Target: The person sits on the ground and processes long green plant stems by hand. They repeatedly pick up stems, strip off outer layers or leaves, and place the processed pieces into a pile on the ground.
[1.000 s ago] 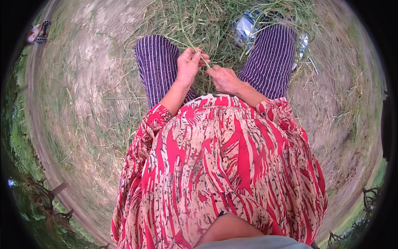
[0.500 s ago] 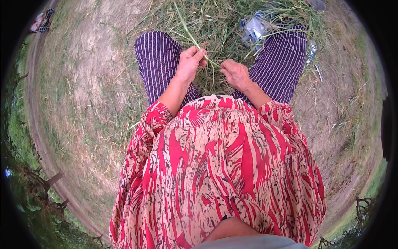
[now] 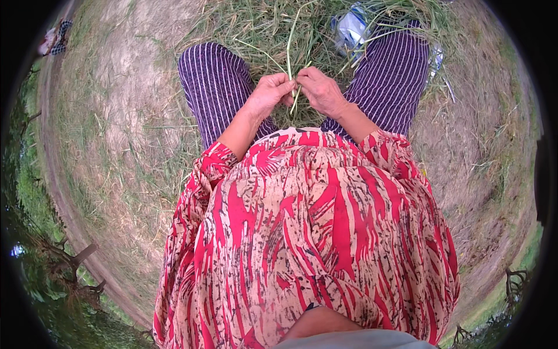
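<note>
Long green grass stems [image 3: 289,51] stand up from between my two hands, and their short ends poke out below the fingers. My left hand [image 3: 271,94] is closed on them, thumb against the fingers. Right beside it, my right hand [image 3: 321,92] pinches the stems too, its fingertips nearly touching the left ones. A thin side stalk [image 3: 259,50] slants out from the left hand toward the upper left. Both hands are held between my knees, above loose cut grass. The exact grip of the right fingertips is partly hidden.
Cut grass [image 3: 256,20] lies heaped ahead of my knees. A crumpled white and blue plastic bag [image 3: 351,30] sits in it near my right knee. Dry, straw-strewn ground [image 3: 116,116] spreads around. At the far upper left are checkered items [image 3: 60,38].
The hands have come together. The right hand moved left and up to the left hand, and the stems swung from leaning left to nearly upright.
</note>
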`<state>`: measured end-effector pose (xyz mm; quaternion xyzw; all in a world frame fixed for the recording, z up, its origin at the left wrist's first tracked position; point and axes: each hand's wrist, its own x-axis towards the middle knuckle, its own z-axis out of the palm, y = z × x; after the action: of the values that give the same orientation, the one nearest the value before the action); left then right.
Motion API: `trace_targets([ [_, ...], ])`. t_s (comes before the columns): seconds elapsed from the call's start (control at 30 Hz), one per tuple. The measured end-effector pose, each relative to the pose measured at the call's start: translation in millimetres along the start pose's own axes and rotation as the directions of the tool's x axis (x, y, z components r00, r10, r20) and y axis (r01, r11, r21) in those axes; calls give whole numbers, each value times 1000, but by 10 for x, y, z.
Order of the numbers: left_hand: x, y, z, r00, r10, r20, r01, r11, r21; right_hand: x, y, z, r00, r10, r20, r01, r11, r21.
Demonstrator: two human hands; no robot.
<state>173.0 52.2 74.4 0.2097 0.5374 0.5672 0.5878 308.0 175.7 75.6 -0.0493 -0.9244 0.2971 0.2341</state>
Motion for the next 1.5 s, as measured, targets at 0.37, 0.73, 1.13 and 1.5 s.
trace_targets([
  [0.37,48,-28,-80,971,15,-239,-17,1000,-7,14,42,7,856,501,-126,-416,813,409],
  [0.73,57,-167,-7,969,-149,199,56,911,410,12,199,29,735,635,238,-592,429,682],
  [1.13,96,24,-52,967,161,-197,-163,987,8,0,-48,87,759,353,546,-418,909,-7],
  [1.5,83,-29,-149,934,118,-339,-190,964,-188,7,-115,37,789,409,458,-510,852,118],
])
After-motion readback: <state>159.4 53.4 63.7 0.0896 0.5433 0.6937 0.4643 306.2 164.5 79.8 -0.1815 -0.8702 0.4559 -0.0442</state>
